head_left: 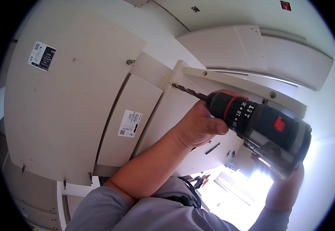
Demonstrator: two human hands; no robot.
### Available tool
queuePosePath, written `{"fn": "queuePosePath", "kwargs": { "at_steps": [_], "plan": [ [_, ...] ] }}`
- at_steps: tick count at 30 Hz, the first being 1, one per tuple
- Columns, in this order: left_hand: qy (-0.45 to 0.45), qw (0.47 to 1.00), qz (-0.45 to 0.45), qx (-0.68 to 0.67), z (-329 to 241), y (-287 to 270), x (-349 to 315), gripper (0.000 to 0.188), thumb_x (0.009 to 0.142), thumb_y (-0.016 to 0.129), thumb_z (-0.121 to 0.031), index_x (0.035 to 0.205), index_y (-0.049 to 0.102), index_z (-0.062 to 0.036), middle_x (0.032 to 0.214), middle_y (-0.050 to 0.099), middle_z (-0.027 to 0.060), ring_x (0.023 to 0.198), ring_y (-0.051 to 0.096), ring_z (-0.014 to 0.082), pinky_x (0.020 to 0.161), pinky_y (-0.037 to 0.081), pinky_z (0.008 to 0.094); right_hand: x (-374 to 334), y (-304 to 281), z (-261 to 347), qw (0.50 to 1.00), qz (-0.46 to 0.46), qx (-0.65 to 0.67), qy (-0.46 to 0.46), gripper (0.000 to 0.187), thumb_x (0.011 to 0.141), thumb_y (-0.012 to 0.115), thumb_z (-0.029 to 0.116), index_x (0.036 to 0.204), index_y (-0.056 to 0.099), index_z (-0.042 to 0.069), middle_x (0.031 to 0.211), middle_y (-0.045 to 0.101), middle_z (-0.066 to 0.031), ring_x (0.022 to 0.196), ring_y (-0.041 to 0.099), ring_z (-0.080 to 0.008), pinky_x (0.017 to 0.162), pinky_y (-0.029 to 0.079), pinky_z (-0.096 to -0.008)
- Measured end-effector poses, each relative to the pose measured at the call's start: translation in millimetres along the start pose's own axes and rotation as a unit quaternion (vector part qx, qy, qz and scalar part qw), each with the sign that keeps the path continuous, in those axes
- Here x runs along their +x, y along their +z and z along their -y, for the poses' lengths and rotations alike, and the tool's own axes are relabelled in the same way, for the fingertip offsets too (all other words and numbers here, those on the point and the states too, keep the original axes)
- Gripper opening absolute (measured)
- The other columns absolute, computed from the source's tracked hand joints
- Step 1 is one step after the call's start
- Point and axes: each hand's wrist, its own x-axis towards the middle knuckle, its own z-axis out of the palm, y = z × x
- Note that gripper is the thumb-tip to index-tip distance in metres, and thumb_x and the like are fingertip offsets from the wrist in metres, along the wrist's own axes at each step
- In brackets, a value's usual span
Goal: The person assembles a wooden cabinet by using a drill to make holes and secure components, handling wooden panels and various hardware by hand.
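Observation:
A cordless drill (267, 127) with a dark body, a red switch and a numbered collar is held up in both my hands. My left hand (200, 125) is closed around its front, by the chuck. Behind the drill body, my right hand (296, 175) is at the handle, its fingers mostly hidden. The long spiral drill bit (190, 91) points to the upper left. Its tip meets a pale board (163, 111) near the corner, with light shavings around that spot.
A wide pale panel (79, 88) with metal connector pins fills the left. A narrower labelled board (127, 119) lies beside it. A rail with holes (237, 82) runs past the drill. Stacked boards (260, 54) lie farther off. A loose drill bit (213, 148) rests below my left hand.

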Motion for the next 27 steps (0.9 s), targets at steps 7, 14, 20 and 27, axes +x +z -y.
{"fn": "queuePosePath", "kwargs": {
  "at_steps": [7, 14, 20, 27],
  "plan": [
    [0.017, 1.0, 0.008, -0.017, 1.6, -1.8, 1.3, 0.09, 0.064, 0.098, -0.02, 0.14, 0.054, -0.0008, 0.134, 0.066, 0.0123, 0.125, 0.063, 0.0244, 0.112, 0.048, 0.0395, 5.9, -5.7, 0.3, 0.999, 0.013, -0.027, -0.017, 0.027, 0.07, 0.085, 0.019, 0.096, 0.079, 0.013, 0.094, 0.077, -0.0066, 0.088, 0.075, -0.0273, 0.076, 0.059, -0.0427],
    [0.022, 1.0, 0.002, -0.011, 2.0, -1.8, 0.1, 0.091, 0.064, 0.098, -0.019, 0.141, 0.054, -0.0008, 0.134, 0.065, 0.013, 0.126, 0.063, 0.025, 0.112, 0.048, 0.0398, -16.7, 11.2, -2.4, 0.999, -0.015, 0.029, 0.028, 0.03, 0.074, 0.083, 0.011, 0.103, 0.078, 0.011, 0.1, 0.077, -0.0058, 0.091, 0.075, -0.0266, 0.081, 0.062, -0.0417],
    [0.026, 0.999, -0.012, -0.013, 0.5, 0.5, -0.6, 0.09, 0.063, 0.098, -0.019, 0.14, 0.055, -0.0004, 0.134, 0.066, 0.0132, 0.125, 0.064, 0.0258, 0.112, 0.048, 0.0407, -34.4, 21.6, 0.0, 0.784, -0.052, 0.552, 0.279, 0.04, 0.081, 0.081, 0.007, 0.12, 0.071, 0.008, 0.11, 0.074, -0.0077, 0.093, 0.074, -0.0228, 0.081, 0.064, -0.0355],
    [0.021, 1.0, -0.013, -0.005, 0.8, 0.2, -0.1, 0.091, 0.063, 0.099, -0.021, 0.14, 0.055, -0.0007, 0.133, 0.066, 0.0131, 0.124, 0.064, 0.0252, 0.111, 0.049, 0.0405, -38.9, 24.1, -4.9, 0.706, -0.027, 0.644, 0.294, 0.05, 0.084, 0.081, 0.004, 0.131, 0.066, 0.007, 0.117, 0.072, -0.0092, 0.096, 0.074, -0.019, 0.081, 0.065, -0.0313]
  ]
}}
